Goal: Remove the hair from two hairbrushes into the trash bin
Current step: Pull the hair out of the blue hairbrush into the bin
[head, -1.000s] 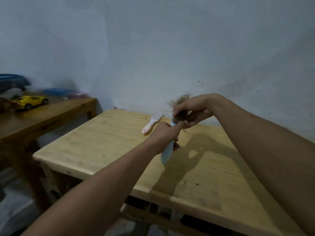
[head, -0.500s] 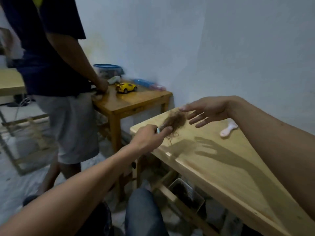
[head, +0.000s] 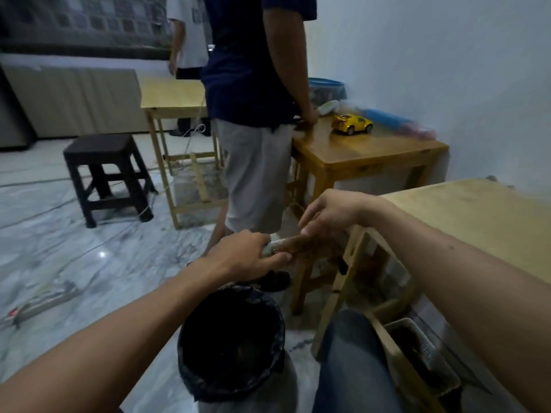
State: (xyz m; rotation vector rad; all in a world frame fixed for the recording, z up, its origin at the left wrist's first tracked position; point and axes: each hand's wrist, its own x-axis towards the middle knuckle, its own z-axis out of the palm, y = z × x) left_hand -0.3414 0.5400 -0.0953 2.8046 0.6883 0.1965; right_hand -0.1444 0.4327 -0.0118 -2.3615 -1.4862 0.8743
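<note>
Left hand (head: 247, 257) grips the brush (head: 272, 248) handle; brush long axis runs roughly 9-to-3, hair-covered head pointing to 3. Right hand (head: 328, 214) sits at 3 of the left, fingers pinched down on the hair (head: 307, 245) clump over the bristles. Right hand is nearer the hair, so the pull likely goes toward 3 or up. Bin (head: 231, 341), black-lined, lies at 6 below the hands, not straight under the hair; contents are dark, possibly some hair inside, hard to tell. The second brush isn't visible.
</note>
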